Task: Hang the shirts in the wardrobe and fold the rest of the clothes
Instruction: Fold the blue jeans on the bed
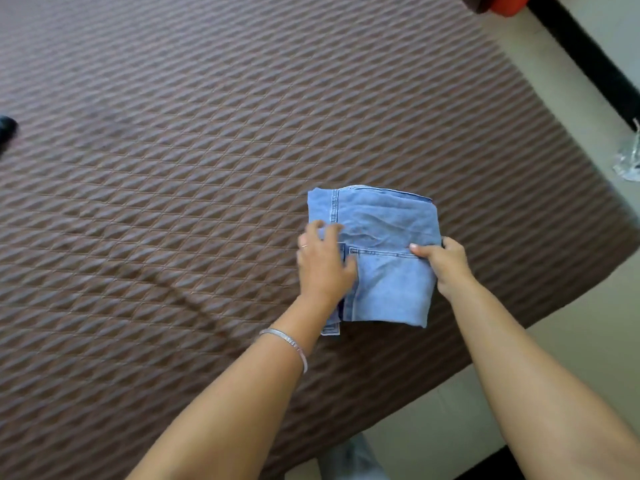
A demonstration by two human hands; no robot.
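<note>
Folded jeans [384, 258] lie lengthwise away; left hand [323, 268] presses flat, right hand [446, 268] pinches edge.

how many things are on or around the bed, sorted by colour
Light blue: 1, the folded jeans on the brown bed
Black: 1, an object cut off at the left edge
Orange-red: 1, an object at the top edge
Clear: 1, a plastic wrapper on the floor
Total: 4
</note>
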